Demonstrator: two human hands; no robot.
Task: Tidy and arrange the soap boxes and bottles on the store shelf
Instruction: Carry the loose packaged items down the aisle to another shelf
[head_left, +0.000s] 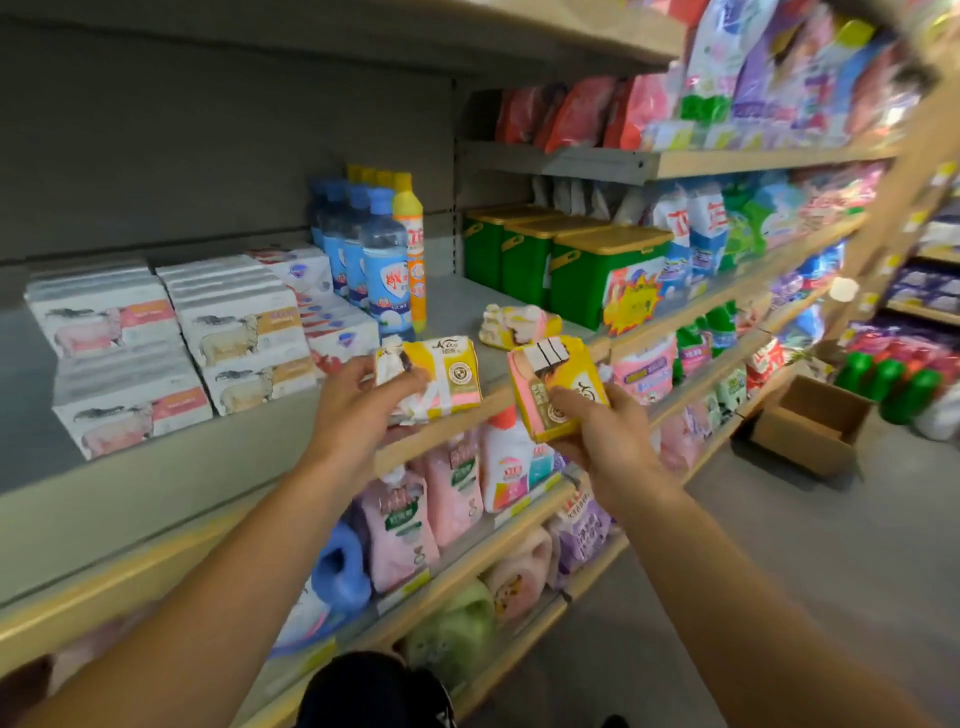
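Partly hidden behind the left hand (358, 400), the yellow-and-pink soap pack (441, 376) shows only its right portion; its torn white wrapper bulges at the thumb, and the small print is too blurred to read. That hand's fingers curl round the pack's left end, just above the front edge of the shelf (457, 306) at frame centre. Right of it, the right hand (605, 431) pinches a second soap pack (558, 387) from below, thumb on its face, fingers behind and out of sight; the pack tilts, clear of the shelf. A third pack (517, 325) lies alone on the shelf behind them. At left, white soap boxes (171, 343) sit stacked; blue bottles (382, 270) and yellow-capped bottles (408, 234) stand in rows behind. Green tubs (576, 265) with yellow lids stand shut, contents unseen. A cardboard box (810, 426) stands open on the floor at lower right; its inside cannot be made out.
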